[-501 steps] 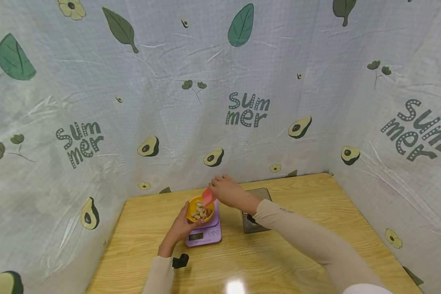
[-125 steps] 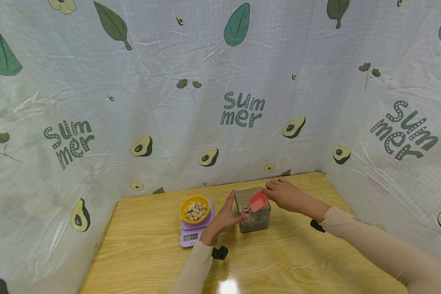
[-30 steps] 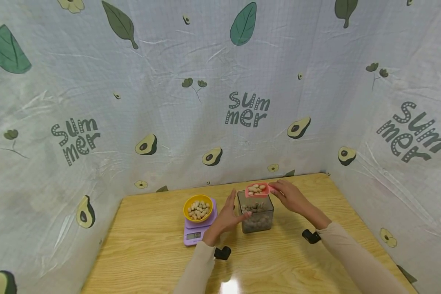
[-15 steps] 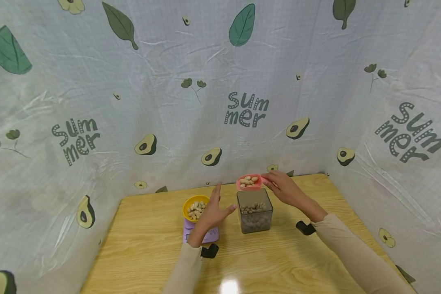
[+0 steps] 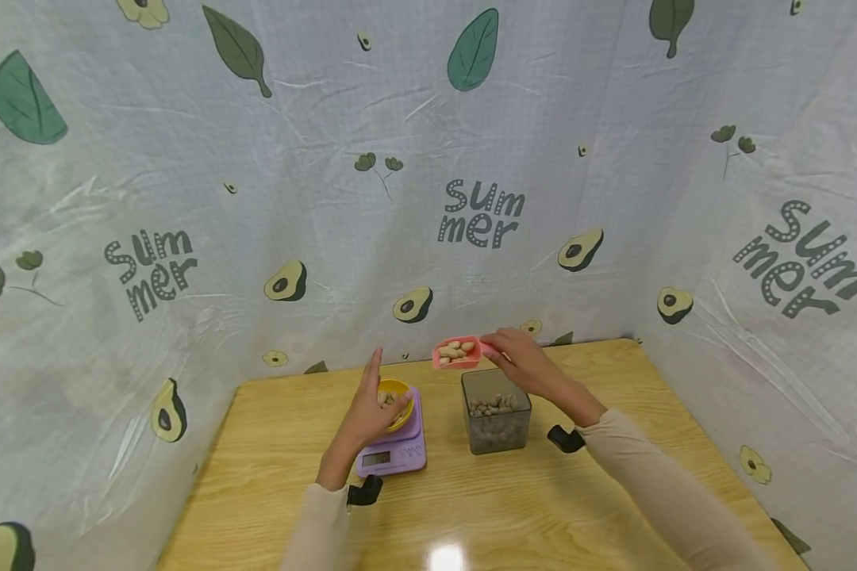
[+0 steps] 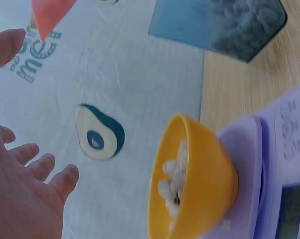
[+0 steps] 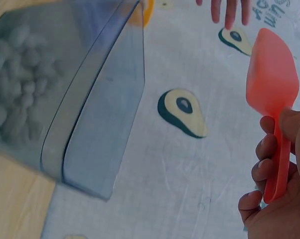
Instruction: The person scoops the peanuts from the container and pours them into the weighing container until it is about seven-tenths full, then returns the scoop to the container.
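Observation:
My right hand (image 5: pixel 521 361) grips the handle of a pink scoop (image 7: pixel 273 69), held up between the bin and the bowl. Several peanuts (image 5: pixel 457 350) lie in the scoop. My left hand (image 5: pixel 367 408) is raised in front of the yellow bowl (image 6: pixel 210 174), fingers straight and thumb spread, holding nothing; in the head view it hides part of the bowl. Peanuts (image 6: pixel 176 181) fill part of that bowl, which stands on a purple kitchen scale (image 5: pixel 409 454). Its display (image 5: pixel 377 458) is lit, the digits blurred. A see-through grey bin (image 5: pixel 498 432) holds more peanuts.
The wooden table (image 5: pixel 543 492) carries the scale on the left and the bin right of it. A white printed sheet (image 5: pixel 336 238) hangs behind and along both sides. A black camera is strapped to each wrist.
The scoop, dipped in the bin earlier, came up with peanuts and moved left past the bin. My left hand let go of the bin's side and moved left to the bowl.

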The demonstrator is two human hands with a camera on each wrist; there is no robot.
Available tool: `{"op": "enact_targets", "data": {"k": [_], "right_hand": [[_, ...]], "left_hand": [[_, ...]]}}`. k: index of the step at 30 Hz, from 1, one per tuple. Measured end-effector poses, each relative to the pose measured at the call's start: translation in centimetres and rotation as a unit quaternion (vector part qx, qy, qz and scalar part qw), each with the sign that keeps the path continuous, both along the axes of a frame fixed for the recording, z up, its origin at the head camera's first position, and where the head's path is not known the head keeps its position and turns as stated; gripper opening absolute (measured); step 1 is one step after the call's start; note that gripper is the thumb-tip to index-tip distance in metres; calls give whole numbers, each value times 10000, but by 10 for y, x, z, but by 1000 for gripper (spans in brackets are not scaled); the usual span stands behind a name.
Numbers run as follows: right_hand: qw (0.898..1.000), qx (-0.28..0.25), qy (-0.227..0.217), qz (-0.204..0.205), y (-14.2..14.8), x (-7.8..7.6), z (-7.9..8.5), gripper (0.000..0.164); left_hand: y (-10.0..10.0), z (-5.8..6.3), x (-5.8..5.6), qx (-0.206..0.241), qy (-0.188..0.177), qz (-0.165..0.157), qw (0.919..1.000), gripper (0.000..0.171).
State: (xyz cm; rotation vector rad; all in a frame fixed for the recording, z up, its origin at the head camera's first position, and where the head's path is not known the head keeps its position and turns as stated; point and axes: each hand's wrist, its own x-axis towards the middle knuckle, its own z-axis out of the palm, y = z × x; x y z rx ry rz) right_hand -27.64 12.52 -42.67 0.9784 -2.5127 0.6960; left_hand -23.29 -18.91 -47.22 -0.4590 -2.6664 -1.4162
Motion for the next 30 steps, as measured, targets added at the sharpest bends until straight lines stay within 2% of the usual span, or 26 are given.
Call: {"op": "enact_targets", "data": {"k": [7,10,15,19,22,26,30], "right_hand": [[9994,-229,-166,220,-32,0,-1,27],[9987,-310,-264,291,-44,0,-5,27],[9981,-161,-549,214,-61,-5,-19,29],[9975,-16,-689,144,-73,-8,-30,29],[9968,42,-795,96,-82,-8,-36,28],[9960,229,-865,25,-92,-9,-42,29],[9953,534,-807,-38,-99,-10,-48,31]], "left_hand": [[-30,-13,-1,-378,-91,382,9985,97],[-38,-20,-2,-466,-164,411,9979,98],[-48,-32,-2,-473,-376,351,9976,102],[-53,-44,-4,-677,-454,305,9962,105],[-55,-54,-5,-828,-654,331,9939,109],[-55,-63,-5,-702,-985,345,9921,111],[-51,-66,-7,-585,-1099,260,9919,112]]}}
